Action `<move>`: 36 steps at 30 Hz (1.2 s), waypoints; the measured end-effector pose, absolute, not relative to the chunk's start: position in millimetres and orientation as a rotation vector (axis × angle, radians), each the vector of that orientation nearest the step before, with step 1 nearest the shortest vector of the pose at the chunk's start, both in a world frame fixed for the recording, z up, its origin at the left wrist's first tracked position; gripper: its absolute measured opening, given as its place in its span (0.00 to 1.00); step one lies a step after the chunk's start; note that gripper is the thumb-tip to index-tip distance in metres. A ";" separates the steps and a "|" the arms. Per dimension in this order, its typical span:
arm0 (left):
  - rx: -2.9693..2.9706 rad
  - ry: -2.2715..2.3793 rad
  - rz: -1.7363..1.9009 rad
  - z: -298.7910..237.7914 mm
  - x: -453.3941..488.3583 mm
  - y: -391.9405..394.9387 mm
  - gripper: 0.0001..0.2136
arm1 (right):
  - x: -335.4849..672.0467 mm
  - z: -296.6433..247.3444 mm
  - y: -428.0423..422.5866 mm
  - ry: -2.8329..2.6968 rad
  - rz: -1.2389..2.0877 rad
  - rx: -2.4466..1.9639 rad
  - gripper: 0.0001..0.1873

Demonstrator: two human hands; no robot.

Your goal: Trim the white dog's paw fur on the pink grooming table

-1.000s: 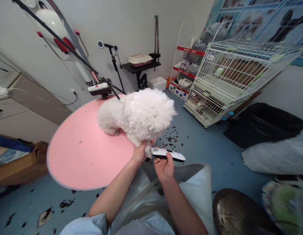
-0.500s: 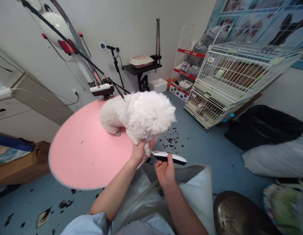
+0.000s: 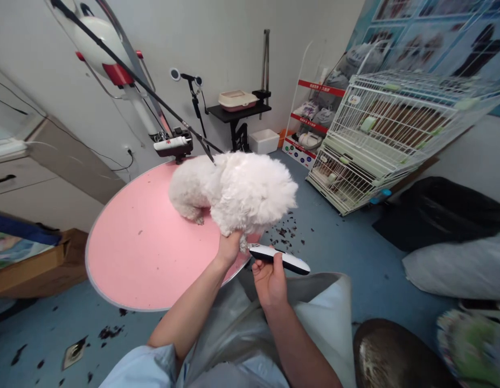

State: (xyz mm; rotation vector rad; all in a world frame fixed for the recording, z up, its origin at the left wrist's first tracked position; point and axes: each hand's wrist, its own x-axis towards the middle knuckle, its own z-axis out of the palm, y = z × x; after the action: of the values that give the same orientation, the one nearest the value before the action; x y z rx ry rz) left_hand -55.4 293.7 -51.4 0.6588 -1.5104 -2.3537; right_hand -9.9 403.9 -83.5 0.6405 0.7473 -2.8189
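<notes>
Clipper (image 3: 279,258): lies nearly level just below the dog (image 3: 234,191), long axis sideways, blade end toward the front paw (image 3: 244,243). Right hand (image 3: 270,281): fingers wrapped around the clipper. Left hand (image 3: 229,248): fingers closed on the paw, under the dog's chest, at the pink table (image 3: 145,258) rim.

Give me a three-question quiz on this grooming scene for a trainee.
1. True or false: the right hand holds the white clipper.
2. The white dog stands on: A) the pink round table B) the blue floor C) the wire cage.
3. Which hand grips the dog's leg?
Key: 1 true; 2 A; 3 the left hand.
</notes>
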 end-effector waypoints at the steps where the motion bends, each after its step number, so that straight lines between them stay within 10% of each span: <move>1: 0.638 -1.532 -2.314 -50.2 -55.9 293.2 0.07 | -10.1 -82.2 401.6 0.753 -2.837 0.636 0.19; 28: 0.704 -1.534 -2.372 -17.7 -51.5 321.2 0.07 | -4.3 -98.5 426.4 1.627 -2.973 -0.152 0.25; 36: 0.669 -1.562 -2.378 -10.5 -49.0 321.5 0.07 | 13.3 -96.6 464.5 2.669 -2.173 -1.055 0.23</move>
State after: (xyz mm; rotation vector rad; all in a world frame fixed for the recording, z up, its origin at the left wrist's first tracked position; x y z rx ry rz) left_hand -49.0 321.5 -10.5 0.6690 -1.5624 -2.3781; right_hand 13.3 464.5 -96.6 -1.0550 2.6688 -2.1735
